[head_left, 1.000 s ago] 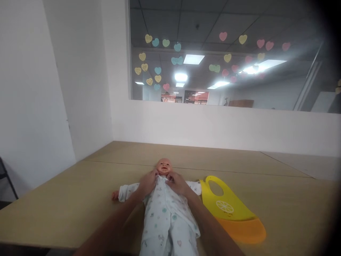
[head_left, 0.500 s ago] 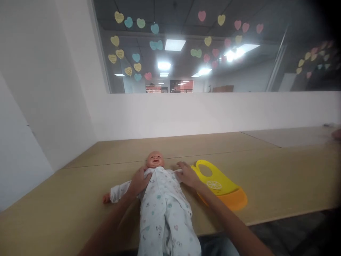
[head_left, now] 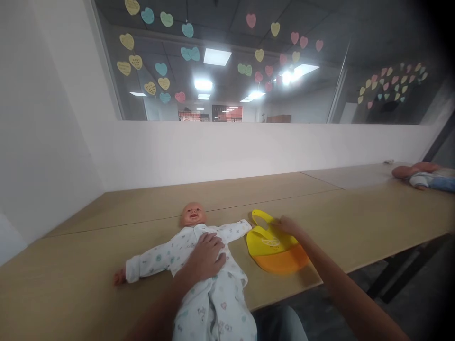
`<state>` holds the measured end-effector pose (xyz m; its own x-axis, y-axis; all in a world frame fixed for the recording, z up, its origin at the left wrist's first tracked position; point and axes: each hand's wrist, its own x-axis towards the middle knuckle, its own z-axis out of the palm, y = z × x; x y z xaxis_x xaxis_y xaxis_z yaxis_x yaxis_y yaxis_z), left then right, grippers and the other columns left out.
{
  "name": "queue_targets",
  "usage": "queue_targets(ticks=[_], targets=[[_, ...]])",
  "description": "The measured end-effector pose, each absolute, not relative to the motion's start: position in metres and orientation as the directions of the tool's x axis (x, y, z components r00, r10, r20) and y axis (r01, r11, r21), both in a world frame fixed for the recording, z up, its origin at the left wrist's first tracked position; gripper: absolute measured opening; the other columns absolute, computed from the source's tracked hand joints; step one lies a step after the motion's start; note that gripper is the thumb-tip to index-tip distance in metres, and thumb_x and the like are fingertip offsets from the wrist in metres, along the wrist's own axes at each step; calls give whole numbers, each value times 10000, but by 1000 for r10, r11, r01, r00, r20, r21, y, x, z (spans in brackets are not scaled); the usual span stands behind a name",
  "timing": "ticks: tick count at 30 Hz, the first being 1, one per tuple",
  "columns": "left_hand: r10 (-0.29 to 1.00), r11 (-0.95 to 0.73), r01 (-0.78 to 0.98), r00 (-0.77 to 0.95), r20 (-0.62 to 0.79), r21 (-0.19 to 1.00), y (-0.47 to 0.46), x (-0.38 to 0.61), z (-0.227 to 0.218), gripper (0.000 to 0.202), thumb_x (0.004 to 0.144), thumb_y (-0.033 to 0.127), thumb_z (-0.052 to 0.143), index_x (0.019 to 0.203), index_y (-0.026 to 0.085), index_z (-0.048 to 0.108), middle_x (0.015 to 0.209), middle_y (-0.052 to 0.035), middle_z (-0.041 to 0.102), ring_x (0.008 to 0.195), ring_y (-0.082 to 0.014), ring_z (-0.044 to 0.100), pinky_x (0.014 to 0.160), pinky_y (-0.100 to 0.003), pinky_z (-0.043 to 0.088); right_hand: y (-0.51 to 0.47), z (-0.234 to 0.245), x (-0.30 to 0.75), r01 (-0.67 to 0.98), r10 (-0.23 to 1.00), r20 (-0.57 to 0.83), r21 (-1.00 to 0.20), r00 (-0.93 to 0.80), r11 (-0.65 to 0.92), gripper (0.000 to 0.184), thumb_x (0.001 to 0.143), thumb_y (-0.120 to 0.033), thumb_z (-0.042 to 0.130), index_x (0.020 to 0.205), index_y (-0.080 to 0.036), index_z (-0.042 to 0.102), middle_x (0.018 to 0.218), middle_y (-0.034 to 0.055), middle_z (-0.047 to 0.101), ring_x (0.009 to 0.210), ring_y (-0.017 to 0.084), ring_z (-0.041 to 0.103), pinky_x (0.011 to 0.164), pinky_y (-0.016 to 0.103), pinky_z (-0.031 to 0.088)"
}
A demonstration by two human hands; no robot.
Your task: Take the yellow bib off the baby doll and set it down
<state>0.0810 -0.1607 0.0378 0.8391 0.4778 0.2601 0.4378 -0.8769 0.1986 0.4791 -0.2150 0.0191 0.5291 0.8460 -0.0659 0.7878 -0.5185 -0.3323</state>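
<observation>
A baby doll [head_left: 192,212] in a white patterned sleepsuit [head_left: 156,256] lies on its back on the table, arms spread, legs toward me. My left hand [head_left: 207,255] rests flat on the doll's chest, its fingers stretched out. To the doll's right in view is a yellow bib [head_left: 273,242] with an orange pocket [head_left: 282,259] and a white citrus-slice print. Its neck loop is bent and its upper part is raised. My right hand [head_left: 286,226] is closed on the bib's upper right edge; the fingertips are partly hidden.
The wooden table [head_left: 355,232] runs along a white wall [head_left: 213,151] beneath a window with heart-shaped notes. Another doll [head_left: 426,177] lies at the far right. The table's front edge is close to my legs [head_left: 280,327].
My right hand has left the doll's shoulder and taken hold of the bib, which has shifted and bent. My left hand has moved from the doll's other shoulder onto its chest. The view has turned right.
</observation>
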Motion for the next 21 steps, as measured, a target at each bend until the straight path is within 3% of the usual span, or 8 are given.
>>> queue_targets(ticks=[4, 7, 10, 13, 17, 21], targets=[[447, -890, 395, 854, 267, 225, -163, 73, 41, 308, 951, 265, 478, 1172, 231, 690, 1297, -65, 668, 1361, -280, 489, 1244, -539, 236, -216, 27, 484, 773, 851, -139, -364, 506, -519, 395, 953, -397, 624, 1066, -28, 704, 1137, 187, 664, 988, 258, 654, 770, 280, 431], [412, -893, 331, 872, 263, 304, -171, 71, 49, 295, 913, 224, 505, 1127, 261, 706, 1185, -33, 706, 1232, -246, 572, 1205, -476, 302, -223, 38, 489, 766, 873, -178, -422, 455, -485, 386, 967, -382, 567, 990, -23, 708, 1022, 158, 688, 857, 203, 648, 661, 242, 383], [405, -878, 293, 876, 261, 379, -178, 70, 55, 311, 894, 197, 495, 1086, 273, 728, 1129, -22, 724, 1133, -239, 603, 1166, -445, 337, -236, 52, 488, 609, 909, -233, -682, 345, -406, 374, 941, -335, 509, 1118, -48, 670, 1062, 125, 687, 801, 153, 646, 600, 190, 391], [417, -869, 296, 870, 264, 395, -181, 71, 55, 322, 889, 198, 481, 1075, 277, 733, 1128, -15, 727, 1122, -236, 602, 1183, -449, 324, -251, 75, 477, 314, 943, -156, -916, 295, -250, 394, 811, -317, 586, 1121, -75, 610, 1033, 118, 686, 804, 167, 659, 621, 190, 472], [430, -865, 314, 866, 254, 391, -181, 71, 54, 325, 894, 212, 469, 1085, 265, 726, 1143, -16, 723, 1136, -232, 602, 1225, -459, 290, -268, 124, 451, 203, 944, -60, -970, 324, -132, 440, 731, -395, 683, 1052, -105, 604, 961, 137, 687, 760, 216, 672, 607, 246, 528], [448, -846, 314, 857, 254, 431, -182, 72, 54, 304, 878, 194, 479, 1056, 260, 716, 1139, -29, 721, 1151, -250, 607, 1231, -443, 294, -283, 183, 413, 206, 960, 55, -979, 273, -3, 492, 771, -420, 718, 1151, -114, 653, 1033, 144, 693, 807, 227, 693, 633, 254, 557]])
